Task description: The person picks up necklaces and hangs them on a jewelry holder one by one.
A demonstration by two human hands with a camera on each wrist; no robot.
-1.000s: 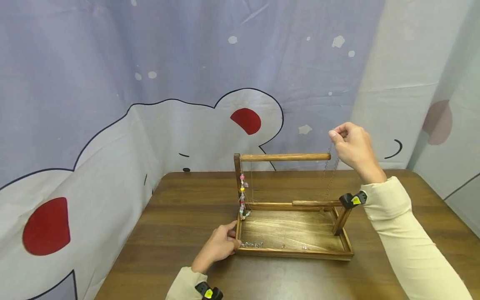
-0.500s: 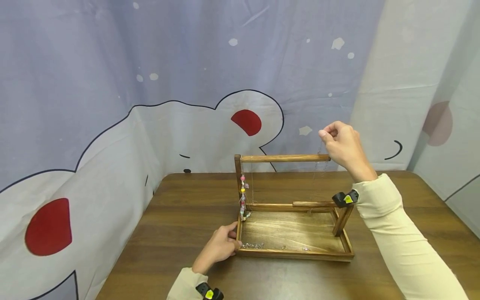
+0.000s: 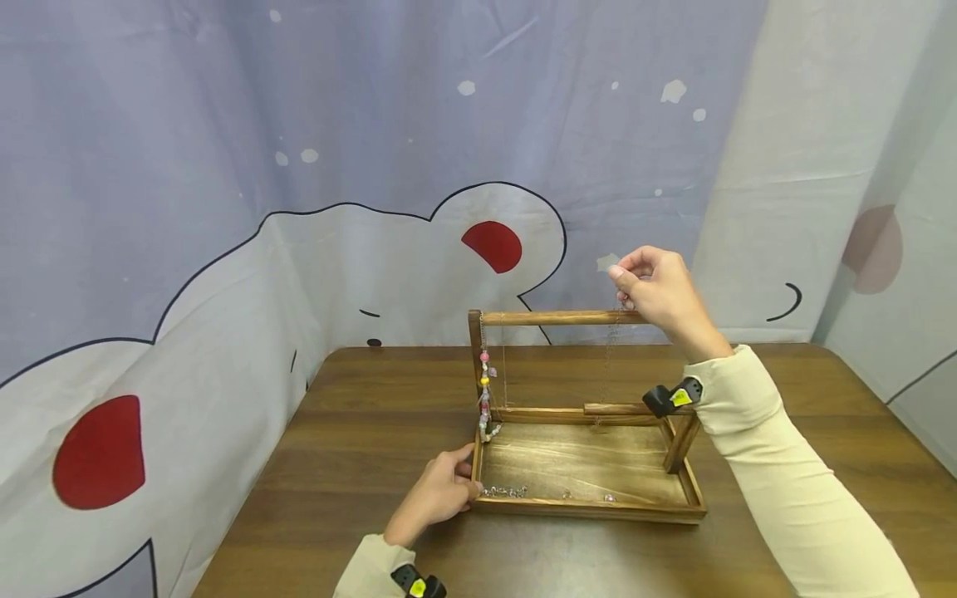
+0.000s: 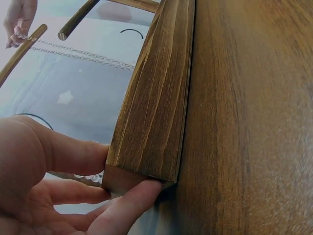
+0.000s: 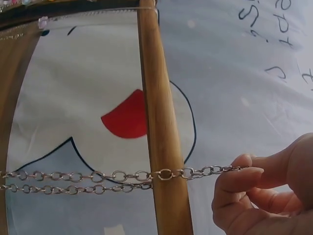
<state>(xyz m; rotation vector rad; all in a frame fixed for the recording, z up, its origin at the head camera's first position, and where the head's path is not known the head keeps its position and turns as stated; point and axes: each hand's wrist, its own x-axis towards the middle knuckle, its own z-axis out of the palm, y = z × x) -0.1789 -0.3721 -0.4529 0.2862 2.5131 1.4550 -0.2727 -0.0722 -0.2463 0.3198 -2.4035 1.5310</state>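
Note:
My right hand (image 3: 660, 292) pinches a silver chain necklace (image 5: 117, 176) above the top bar (image 3: 557, 318) of a wooden jewelry stand. In the right wrist view one strand crosses in front of that bar and the other runs behind it. Both strands hang toward the shorter lower bar (image 3: 616, 409). At the stand's front left corner, my left hand (image 3: 436, 496) grips the tray (image 3: 583, 509), thumb and fingers on the wooden corner in the left wrist view. A colorful beaded necklace (image 3: 484, 382) hangs at the left end of the top bar, beside a thin chain (image 3: 504, 365).
Inside the tray, a silver chain bracelet (image 3: 504, 492) lies at the front left, with small shiny pieces (image 3: 609, 497) along the front edge. The stand rests on a brown wooden table (image 3: 359, 432). A printed curtain (image 3: 359, 124) hangs behind it.
My right hand has moved left with the chain, from beyond the top bar's free right end to a place along the bar. The left hand has stayed on the tray corner.

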